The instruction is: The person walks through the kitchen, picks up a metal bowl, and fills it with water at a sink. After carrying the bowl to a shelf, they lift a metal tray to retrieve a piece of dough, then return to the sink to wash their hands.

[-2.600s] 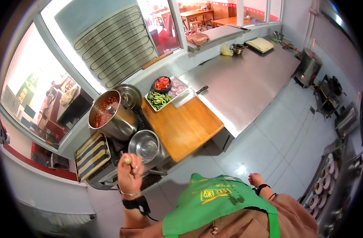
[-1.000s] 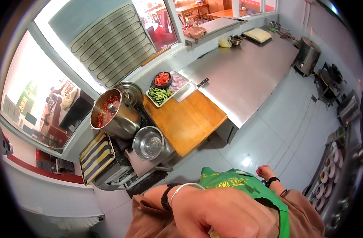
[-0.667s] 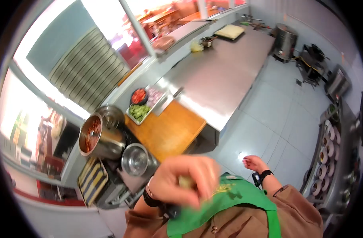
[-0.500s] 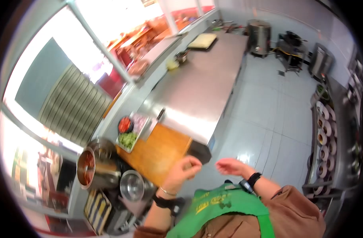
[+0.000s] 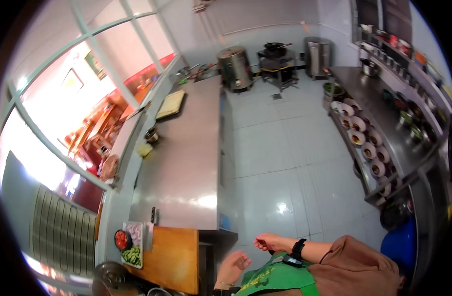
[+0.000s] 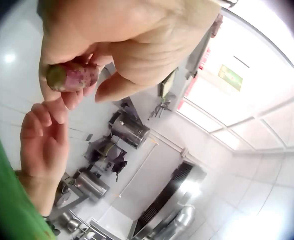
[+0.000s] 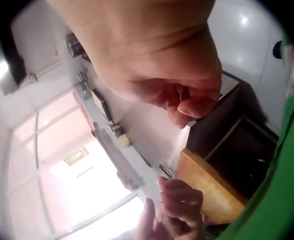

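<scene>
The stub (image 6: 73, 77) sits in the person's left hand (image 5: 232, 266). It is a short, thick piece, green at one end and mottled pink along the rest. From the left wrist its long axis lies nearly level across the curled fingers, the green end pointing left, away from the thumb, and the pink end turned toward the thumb tip. That hand is no more than half closed, its fingers bent round the stub; whether the thumb presses on it I can't tell.

The right hand (image 5: 268, 241) is just beside, a small gap between the two from above. Its fingers curl in toward the palm, and something small and dark shows among them, too small for me to say whether it is held.

Both hands are in front of the green apron (image 5: 270, 282), near the board (image 5: 174, 256). At the board's far edge lie a knife (image 5: 153, 215) and a white tray (image 5: 142, 254) with chopped green pieces (image 5: 132, 255) and red ones (image 5: 120, 239) in a dark bowl. The steel counter (image 5: 181, 167) runs on beyond.
</scene>
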Demonstrator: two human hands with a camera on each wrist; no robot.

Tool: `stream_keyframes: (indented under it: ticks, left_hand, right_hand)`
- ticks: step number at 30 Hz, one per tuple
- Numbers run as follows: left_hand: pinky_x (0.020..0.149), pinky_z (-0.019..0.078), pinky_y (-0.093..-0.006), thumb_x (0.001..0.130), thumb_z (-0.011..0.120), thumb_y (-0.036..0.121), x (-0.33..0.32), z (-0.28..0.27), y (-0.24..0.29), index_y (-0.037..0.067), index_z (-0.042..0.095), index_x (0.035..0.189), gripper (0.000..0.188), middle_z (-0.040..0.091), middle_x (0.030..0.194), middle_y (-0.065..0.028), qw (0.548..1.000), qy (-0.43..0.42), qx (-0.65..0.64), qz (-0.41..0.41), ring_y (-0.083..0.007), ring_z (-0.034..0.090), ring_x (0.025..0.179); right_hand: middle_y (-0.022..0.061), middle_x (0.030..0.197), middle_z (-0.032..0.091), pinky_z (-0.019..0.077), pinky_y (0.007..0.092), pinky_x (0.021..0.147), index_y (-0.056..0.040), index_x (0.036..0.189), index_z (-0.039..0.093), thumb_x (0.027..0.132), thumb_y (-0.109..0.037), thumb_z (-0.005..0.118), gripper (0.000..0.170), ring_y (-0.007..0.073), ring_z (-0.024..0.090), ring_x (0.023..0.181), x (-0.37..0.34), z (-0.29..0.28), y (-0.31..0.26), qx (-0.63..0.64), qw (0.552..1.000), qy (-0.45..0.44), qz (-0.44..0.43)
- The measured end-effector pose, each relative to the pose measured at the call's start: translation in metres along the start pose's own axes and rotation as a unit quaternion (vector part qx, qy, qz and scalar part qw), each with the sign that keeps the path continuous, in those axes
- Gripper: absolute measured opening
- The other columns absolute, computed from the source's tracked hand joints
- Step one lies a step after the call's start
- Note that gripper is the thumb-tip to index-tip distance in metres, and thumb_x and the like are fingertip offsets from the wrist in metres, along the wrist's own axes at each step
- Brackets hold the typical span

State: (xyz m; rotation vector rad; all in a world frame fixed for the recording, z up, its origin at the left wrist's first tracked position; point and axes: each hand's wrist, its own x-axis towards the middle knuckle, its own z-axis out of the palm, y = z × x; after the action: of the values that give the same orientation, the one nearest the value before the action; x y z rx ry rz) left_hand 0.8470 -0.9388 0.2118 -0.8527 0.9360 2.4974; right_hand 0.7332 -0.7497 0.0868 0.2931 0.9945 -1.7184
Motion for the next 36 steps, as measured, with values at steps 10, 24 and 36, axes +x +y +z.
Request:
stream_keyframes:
  ticks: [10,24,36]
  left_hand:
    - [0.076,0.0506,-0.0325,0.09,0.055,0.008,0.038,-0.033,-0.073,0.001,0.061,0.089,0.01,0.066,0.085,-0.0104,0.956,-0.105,-0.034,-0.271,-0.0206,0.063,0.081]
    - [0.068,0.0508,-0.0295,0.094,0.052,0.014,-0.013,0.047,-0.155,0.003,0.059,0.085,0.016,0.064,0.079,-0.0067,0.901,-0.162,0.181,-0.36,-0.018,0.061,0.071]
    - [0.072,0.0501,-0.0288,0.09,0.053,0.009,-0.088,0.071,-0.289,0.003,0.058,0.095,0.009,0.064,0.087,-0.0068,0.887,-0.152,0.232,-0.37,-0.0168,0.06,0.078]
  right_hand:
    - [0.0191,0.086,0.059,0.052,0.034,0.067,0.0085,0.092,0.052,0.089,-0.004,0.05,0.013,0.0262,0.06,0.075,-0.127,-0.062,0.128,0.429,0.846,0.186,-0.256]
    - [0.0221,0.103,0.058,0.0518,0.0363,0.087,0.0108,0.105,0.052,0.091,-0.005,0.049,0.021,0.0324,0.06,0.1,-0.297,-0.109,0.302,0.572,0.602,0.342,-0.44]
    - [0.0215,0.106,0.055,0.0532,0.0439,0.081,0.0075,0.108,0.048,0.092,-0.005,0.04,0.022,0.0336,0.056,0.097,-0.38,-0.195,0.584,0.69,0.423,0.377,-0.451]
